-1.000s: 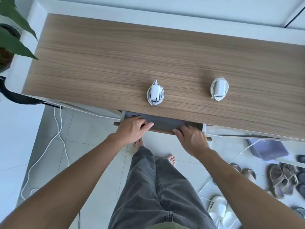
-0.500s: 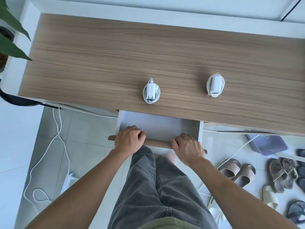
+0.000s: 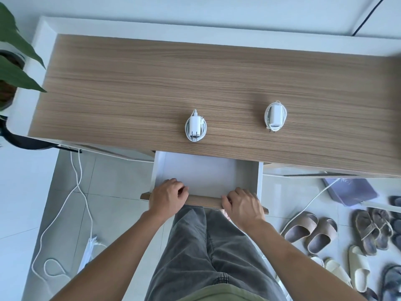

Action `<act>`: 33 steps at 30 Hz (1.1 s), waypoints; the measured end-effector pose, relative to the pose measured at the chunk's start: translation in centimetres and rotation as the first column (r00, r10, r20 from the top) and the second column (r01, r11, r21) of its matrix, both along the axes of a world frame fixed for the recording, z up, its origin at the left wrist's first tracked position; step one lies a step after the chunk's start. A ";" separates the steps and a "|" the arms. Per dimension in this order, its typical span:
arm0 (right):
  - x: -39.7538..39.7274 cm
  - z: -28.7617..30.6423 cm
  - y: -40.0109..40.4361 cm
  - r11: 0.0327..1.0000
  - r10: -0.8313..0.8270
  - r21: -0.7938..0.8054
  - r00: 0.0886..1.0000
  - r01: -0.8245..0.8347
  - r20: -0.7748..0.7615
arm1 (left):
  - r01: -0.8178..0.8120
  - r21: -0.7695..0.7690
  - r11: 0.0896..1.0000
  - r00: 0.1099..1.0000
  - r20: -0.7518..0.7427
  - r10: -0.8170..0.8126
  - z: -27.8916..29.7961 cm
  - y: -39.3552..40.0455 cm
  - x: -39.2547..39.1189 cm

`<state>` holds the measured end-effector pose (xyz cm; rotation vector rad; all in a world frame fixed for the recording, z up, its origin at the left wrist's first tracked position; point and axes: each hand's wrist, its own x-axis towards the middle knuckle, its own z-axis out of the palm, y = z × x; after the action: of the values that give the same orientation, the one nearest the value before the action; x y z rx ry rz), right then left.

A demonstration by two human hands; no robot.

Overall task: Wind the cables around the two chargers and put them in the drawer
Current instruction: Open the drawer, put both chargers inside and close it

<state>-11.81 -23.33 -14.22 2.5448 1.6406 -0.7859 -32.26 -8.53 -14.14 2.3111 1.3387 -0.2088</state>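
Two white chargers, one [image 3: 194, 127] near the wood-grain tabletop's [image 3: 130, 83] front edge and the other [image 3: 275, 116] further right, lie cable-wound while the left hand [image 3: 168, 197] and right hand [image 3: 244, 206], gripping its wooden front, have pulled the white drawer [image 3: 206, 172] further open, ready for stowing.

Both arms reached forward and down; the left hand [image 3: 167, 197] and right hand [image 3: 243, 205] gripped with fingers curled, knuckles up, well apart.

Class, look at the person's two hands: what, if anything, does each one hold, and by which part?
Both hold the drawer by its wooden front edge: left hand near the left end, right hand near the right, fingers curled over it.
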 end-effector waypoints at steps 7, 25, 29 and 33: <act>2.2 2.4 -0.1 0.961 -0.134 0.228 0.985 0.156 -0.109 | -0.013 0.055 0.998 0.954 0.300 -0.004 3.4 0.7 1.9; 16.3 8.3 10.9 0.934 -0.171 0.315 0.985 0.170 -0.023 | 0.076 -0.107 0.991 0.939 0.341 -0.035 6.8 12.6 10.1; 17.3 7.6 11.6 0.963 -0.186 0.185 0.981 0.195 -0.063 | 0.076 -0.143 0.987 0.941 0.338 -0.023 6.5 12.9 10.1; 18.2 7.3 11.7 0.938 -0.233 0.231 0.964 0.257 -0.126 | 0.069 -0.162 0.984 0.931 0.365 -0.005 6.4 12.9 9.7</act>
<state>6.40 -11.66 -6.95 2.9746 1.5523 -0.7753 -22.51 4.41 -7.77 2.1023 1.0478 0.0880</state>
